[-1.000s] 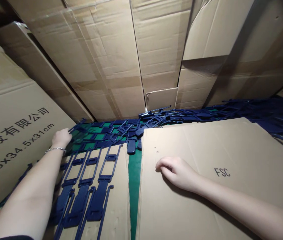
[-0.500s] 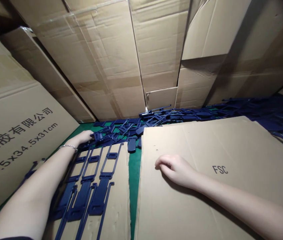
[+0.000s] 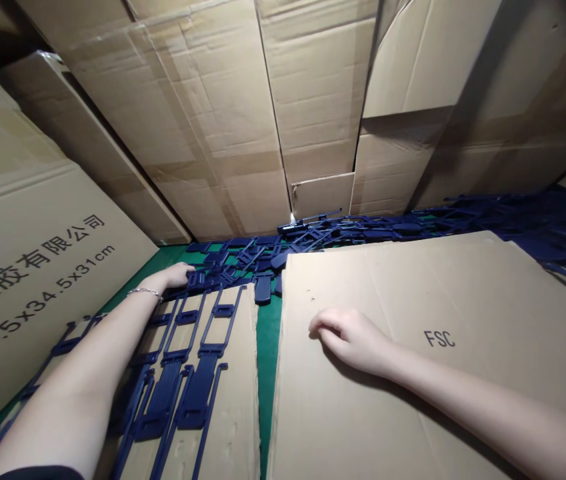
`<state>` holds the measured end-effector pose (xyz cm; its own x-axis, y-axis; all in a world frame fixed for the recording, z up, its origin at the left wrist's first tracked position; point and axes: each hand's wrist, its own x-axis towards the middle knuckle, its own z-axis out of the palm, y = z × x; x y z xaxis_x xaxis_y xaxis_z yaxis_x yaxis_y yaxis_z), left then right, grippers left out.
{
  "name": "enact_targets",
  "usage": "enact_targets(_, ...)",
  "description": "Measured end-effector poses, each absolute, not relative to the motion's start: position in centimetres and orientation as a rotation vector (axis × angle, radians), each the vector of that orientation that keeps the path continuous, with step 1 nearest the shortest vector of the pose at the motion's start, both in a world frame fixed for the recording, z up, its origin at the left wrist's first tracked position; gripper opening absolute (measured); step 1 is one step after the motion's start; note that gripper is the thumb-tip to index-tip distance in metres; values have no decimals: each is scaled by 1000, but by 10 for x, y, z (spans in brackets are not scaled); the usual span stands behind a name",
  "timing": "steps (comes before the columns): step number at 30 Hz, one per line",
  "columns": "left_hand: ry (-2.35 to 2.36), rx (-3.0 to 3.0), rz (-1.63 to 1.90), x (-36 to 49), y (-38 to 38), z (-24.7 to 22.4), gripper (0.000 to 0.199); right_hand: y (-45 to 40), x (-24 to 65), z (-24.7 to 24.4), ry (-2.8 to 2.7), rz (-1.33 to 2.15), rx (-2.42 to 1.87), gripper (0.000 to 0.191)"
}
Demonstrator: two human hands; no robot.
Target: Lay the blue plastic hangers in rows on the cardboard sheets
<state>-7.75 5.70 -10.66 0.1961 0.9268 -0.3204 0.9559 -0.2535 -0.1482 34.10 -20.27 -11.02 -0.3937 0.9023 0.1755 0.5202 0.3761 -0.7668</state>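
Note:
My left hand (image 3: 179,274) reaches to the near left end of a loose heap of dark blue plastic parts (image 3: 263,288). Its fingers are closed at a dark blue plastic part (image 3: 195,279) there, and the fingertips are partly hidden. Below it, flat dark blue frames with ribbed pads and hooked rods (image 3: 197,393) lie in rows on a cardboard sheet (image 3: 235,413). My right hand (image 3: 350,339) rests on a larger cardboard surface (image 3: 363,427) marked FSC, fingers curled in, with nothing visible in them.
Large cardboard cartons (image 3: 203,133) form a wall at the back. A printed carton (image 3: 63,240) stands at the left. A green surface (image 3: 269,347) shows between the two cardboard pieces. More dark blue parts (image 3: 553,213) are heaped along the back right.
My left hand has shifted slightly right and forward along the heap's edge, uncovering more dark blue parts left of my forearm. My right hand has stayed in place.

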Motion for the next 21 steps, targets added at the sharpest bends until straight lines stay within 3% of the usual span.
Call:
enact_targets(3,1887,2403,-561,-75,53,-102,27,-203,341,-110,-2051,842,-1225,26)
enact_targets(12,2059,2680,-531,-62,36,-63,37,-202,343,-111,-2057,833,-1199,27)
enact_targets(21,2159,2890,-181,-32,16,-32,42,-202,343,-107,-2088,835,-1183,26)
